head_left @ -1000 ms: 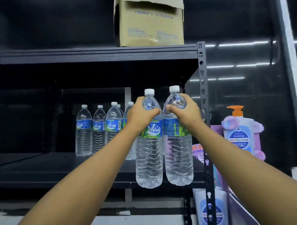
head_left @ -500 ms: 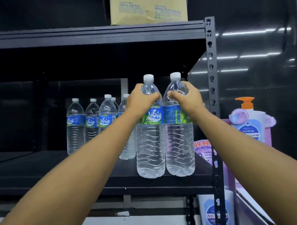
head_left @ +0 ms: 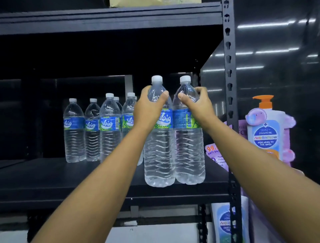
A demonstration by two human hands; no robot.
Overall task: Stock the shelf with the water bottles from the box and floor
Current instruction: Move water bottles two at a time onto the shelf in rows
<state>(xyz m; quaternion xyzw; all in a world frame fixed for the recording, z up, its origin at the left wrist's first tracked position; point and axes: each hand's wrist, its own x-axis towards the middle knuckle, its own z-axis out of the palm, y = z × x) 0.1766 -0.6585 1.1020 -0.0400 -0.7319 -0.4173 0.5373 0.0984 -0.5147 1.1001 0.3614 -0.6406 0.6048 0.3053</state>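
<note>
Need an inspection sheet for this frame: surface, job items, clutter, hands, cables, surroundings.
Surface: black shelf board, bottles standing on it.
Job's things: two held bottles, left bottle and right bottle, upright side by side near the front edge; back row of bottles upright.
Clutter: nothing seen on this shelf.
Hands: left hand and right hand each grip a bottle's shoulder.
Cables: nothing seen.
Surroundings: slotted upright post; pump soap bottle to the right; cardboard box on the shelf above.
</note>
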